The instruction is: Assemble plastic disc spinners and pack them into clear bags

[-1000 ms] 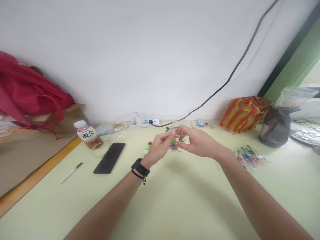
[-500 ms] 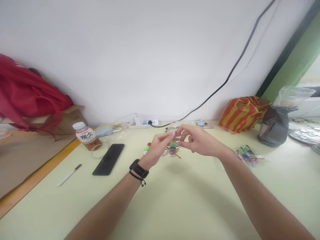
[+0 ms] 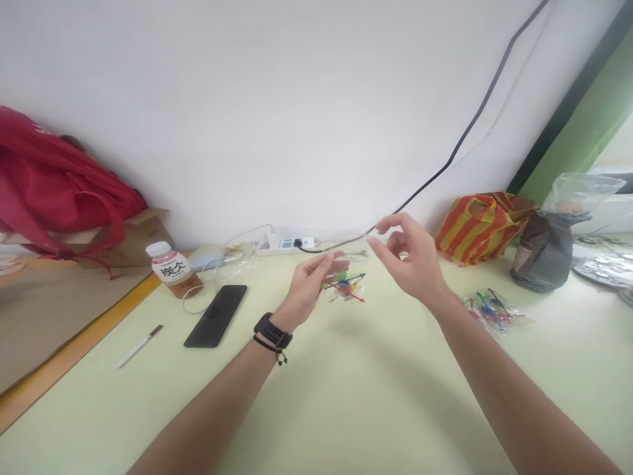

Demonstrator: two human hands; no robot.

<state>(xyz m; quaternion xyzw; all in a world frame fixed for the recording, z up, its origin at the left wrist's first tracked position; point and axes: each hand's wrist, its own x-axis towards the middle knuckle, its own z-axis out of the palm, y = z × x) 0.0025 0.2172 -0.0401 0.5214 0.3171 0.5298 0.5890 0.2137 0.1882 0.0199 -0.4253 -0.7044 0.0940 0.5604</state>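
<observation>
My left hand is closed, its thumb pressed against the fingers on a thin see-through plastic film, which looks like a bag. To the right, my right hand is raised with bent fingers, thumb and index tips close together at the film's other end. Their exact grip is hard to make out. Below and between the hands is a cluster of small plastic arrow-shaped pieces in blue, red, yellow and green, seemingly in clear wrap. A black watch is on my left wrist.
On the left are a phone, a pen-like white stick and a drink bottle. A power strip lies by the wall. Rightward are a bag of coloured pieces, a striped bag and a grey bag.
My right hand has moved right and up, away from my left hand, and the gap between them has widened. My left hand has shifted slightly left. More of the coloured pieces shows.
</observation>
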